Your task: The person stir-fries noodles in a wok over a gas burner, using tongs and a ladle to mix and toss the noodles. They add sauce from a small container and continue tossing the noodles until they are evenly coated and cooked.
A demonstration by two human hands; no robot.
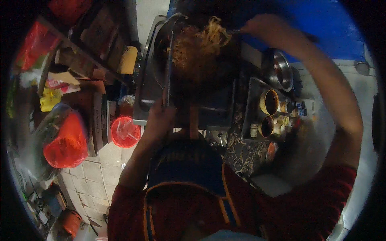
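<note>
A large dark pan (156, 45), probably a wok, sits on the stove (147, 101) and holds a heap of browned noodles or shredded food (184, 51). My left hand (161, 116) is closed around the handle of a long metal utensil (170, 64), which reaches up over the pan; its far end is blurred. At the upper right, my right hand (259, 25) grips a thin metal utensil (236, 31), whose tip is in a raised clump of the food (215, 31). The pan's right side is lost in shadow.
Right of the stove, a dark tray (247, 108) carries round containers of sauce (269, 102) and small jars (301, 105). A steel bowl (283, 70) stands behind it. At left are a red plastic-lined bin (126, 131), red plastic bags (68, 147) and cardboard boxes (87, 102).
</note>
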